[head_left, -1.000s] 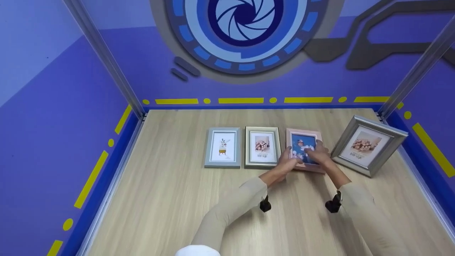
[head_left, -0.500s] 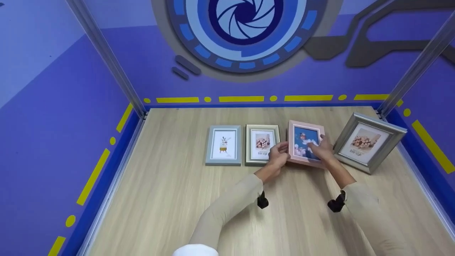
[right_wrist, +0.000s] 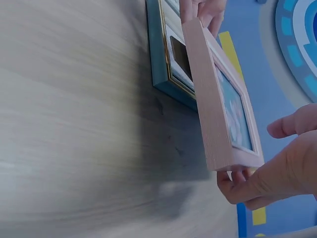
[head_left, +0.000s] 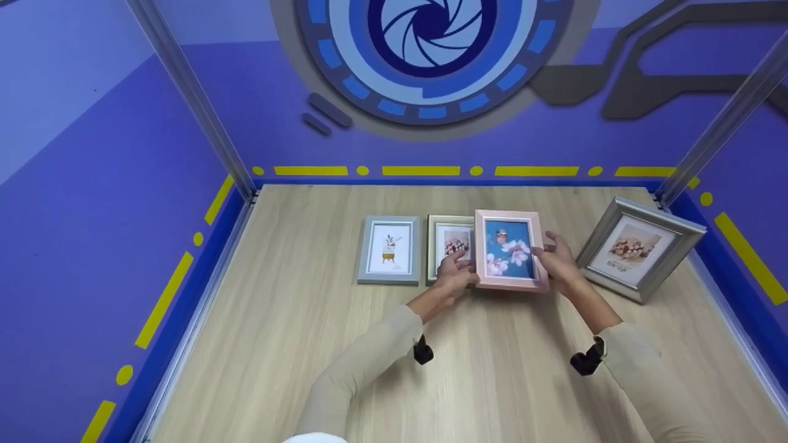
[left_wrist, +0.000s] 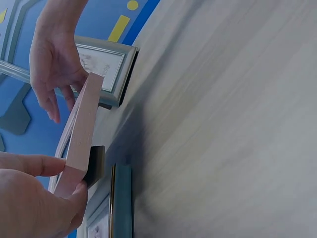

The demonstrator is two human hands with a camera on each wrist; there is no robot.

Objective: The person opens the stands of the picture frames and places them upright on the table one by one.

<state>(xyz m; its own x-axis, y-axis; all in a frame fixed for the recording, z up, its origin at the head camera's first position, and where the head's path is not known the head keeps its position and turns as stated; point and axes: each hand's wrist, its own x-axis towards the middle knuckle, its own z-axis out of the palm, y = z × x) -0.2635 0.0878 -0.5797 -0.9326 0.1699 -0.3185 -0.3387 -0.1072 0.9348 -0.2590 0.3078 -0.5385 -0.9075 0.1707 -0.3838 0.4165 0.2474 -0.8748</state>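
The pink picture frame [head_left: 507,284], holding a blue picture with pale blossoms, is raised and tilted over the tabletop. My left hand [head_left: 454,277] pinches its lower left corner; in the left wrist view, thumb and fingers [left_wrist: 44,166] close on both sides of that corner. A dark stand [left_wrist: 95,166] sticks out from its back. My right hand [head_left: 559,261] is at the right edge, fingers touching it from behind, with the thumb [right_wrist: 285,126] lifted away in the right wrist view. The pink frame partly covers a champagne-coloured picture frame [head_left: 432,246] behind it.
A light blue-grey picture frame [head_left: 363,249] stands to the left. At the right, a larger silver picture frame [head_left: 662,271] stands angled close to my right hand. A blue-purple back wall [head_left: 369,147] and side walls border the wooden tabletop [head_left: 295,277].
The pink frame has risen off its spot and shifted left, now overlapping the champagne frame. My left hand has moved left with it; the right thumb has come off the picture's front.
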